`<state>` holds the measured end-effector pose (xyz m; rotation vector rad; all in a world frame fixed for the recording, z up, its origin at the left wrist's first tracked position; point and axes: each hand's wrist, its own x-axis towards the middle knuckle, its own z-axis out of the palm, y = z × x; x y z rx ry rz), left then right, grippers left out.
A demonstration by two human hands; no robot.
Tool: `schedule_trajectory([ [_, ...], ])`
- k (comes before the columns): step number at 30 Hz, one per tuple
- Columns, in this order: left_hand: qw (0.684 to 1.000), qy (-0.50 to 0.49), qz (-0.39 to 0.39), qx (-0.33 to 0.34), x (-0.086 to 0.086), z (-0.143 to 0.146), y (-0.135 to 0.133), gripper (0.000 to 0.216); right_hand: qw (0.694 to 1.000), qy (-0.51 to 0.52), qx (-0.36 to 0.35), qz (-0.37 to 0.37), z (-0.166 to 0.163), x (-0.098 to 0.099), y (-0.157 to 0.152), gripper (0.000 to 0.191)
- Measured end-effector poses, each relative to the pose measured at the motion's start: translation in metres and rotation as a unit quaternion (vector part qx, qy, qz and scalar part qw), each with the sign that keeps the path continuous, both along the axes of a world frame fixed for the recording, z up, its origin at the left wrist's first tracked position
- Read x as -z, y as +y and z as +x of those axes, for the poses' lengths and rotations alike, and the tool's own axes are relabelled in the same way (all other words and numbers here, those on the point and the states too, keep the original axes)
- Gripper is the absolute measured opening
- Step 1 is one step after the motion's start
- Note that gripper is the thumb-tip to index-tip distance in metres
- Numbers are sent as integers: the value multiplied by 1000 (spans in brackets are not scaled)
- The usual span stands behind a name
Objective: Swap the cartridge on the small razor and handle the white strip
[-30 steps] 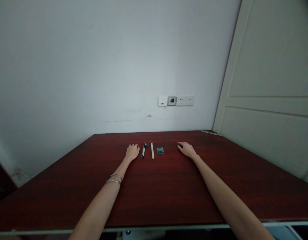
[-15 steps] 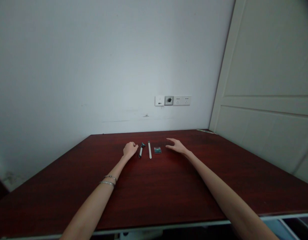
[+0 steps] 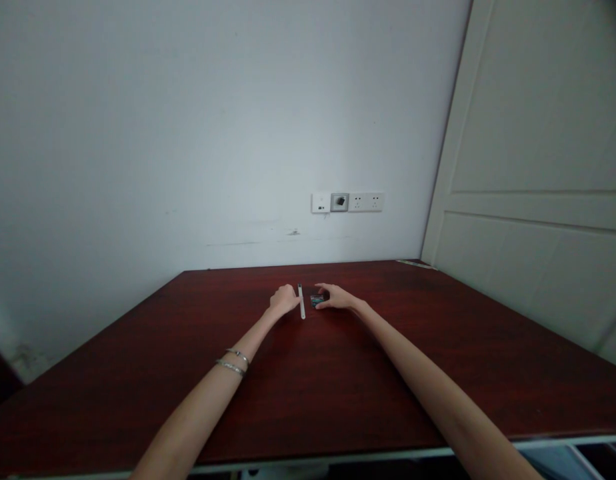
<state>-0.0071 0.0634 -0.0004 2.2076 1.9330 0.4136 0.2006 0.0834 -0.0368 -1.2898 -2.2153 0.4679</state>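
My left hand lies on the dark red table, fingers curled over the spot where a dark razor lay; the razor is hidden under it. A thin white stick lies just right of that hand, pointing away from me. Right of the stick sits a small teal box. My right hand reaches it from the right, with thumb and fingers closed around its sides. Two silver bangles circle my left wrist.
A white wall with a row of sockets stands behind the table. A pale panelled door borders the table's right side. The table's front edge runs near my elbows.
Both hands have moved inward. The left hand slid right over the razor and now covers it. The right hand came left from open table onto the teal box.
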Motion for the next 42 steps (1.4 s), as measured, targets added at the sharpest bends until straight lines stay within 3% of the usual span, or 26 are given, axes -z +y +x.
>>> schedule_trajectory([
  [5,999,42,-9,-4,3,22,3,40,1000,24,-13,-1,9,4,1,75],
  [20,998,59,0,34,15,37,7,37,998,67,18,-8,26,11,5,75],
  [24,998,55,30,21,9,28,6,36,992,111,56,-16,31,15,9,72],
  [28,996,52,68,-38,-5,-3,9,38,977,161,135,28,44,16,8,50],
  [31,995,48,36,-74,-11,-28,13,37,965,159,197,66,55,17,5,37],
  [34,996,37,-8,-81,-9,-44,15,44,963,156,209,72,60,17,2,32],
  [36,996,29,-23,-86,-5,-46,15,45,965,154,202,73,60,17,1,30],
  [39,995,30,16,-92,-1,-38,10,43,970,141,181,75,55,16,1,29],
  [42,996,44,53,-48,2,-18,0,40,975,126,166,78,50,16,0,29],
])
